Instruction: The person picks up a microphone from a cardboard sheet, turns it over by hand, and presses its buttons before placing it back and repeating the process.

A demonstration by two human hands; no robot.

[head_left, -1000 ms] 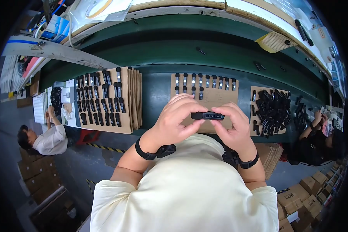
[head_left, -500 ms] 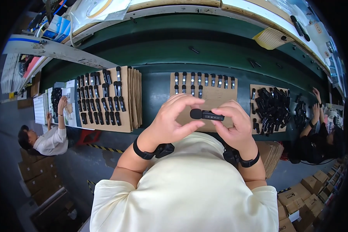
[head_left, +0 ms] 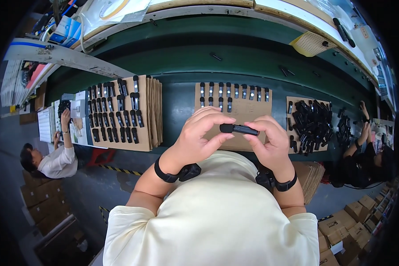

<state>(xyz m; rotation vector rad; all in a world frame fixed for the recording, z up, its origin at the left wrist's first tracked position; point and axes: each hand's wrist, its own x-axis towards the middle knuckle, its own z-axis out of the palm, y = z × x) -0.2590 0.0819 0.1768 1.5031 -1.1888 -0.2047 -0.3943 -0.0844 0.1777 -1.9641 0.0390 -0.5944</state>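
A small black oblong part (head_left: pixel 238 129) is held level between both hands, close to my chest. My left hand (head_left: pixel 202 137) pinches its left end with thumb and fingertips. My right hand (head_left: pixel 268 142) grips its right end. Both wrists wear black bands. Behind the hands lies a brown cardboard sheet (head_left: pixel 248 111) with two short rows of the same black parts standing along its far edge. A loose pile of black parts (head_left: pixel 312 124) covers another cardboard sheet to the right.
A stack of cardboard sheets (head_left: pixel 119 113) filled with rows of black parts lies at the left on the dark green bench (head_left: pixel 181 57). One person sits at the far left (head_left: pixel 53 155), another at the far right (head_left: pixel 368 150). Brown boxes (head_left: pixel 354 217) stand at the lower right.
The part has shifted slightly up and away from my chest and turned between my fingers; my left fingers have spread and regripped its left end.
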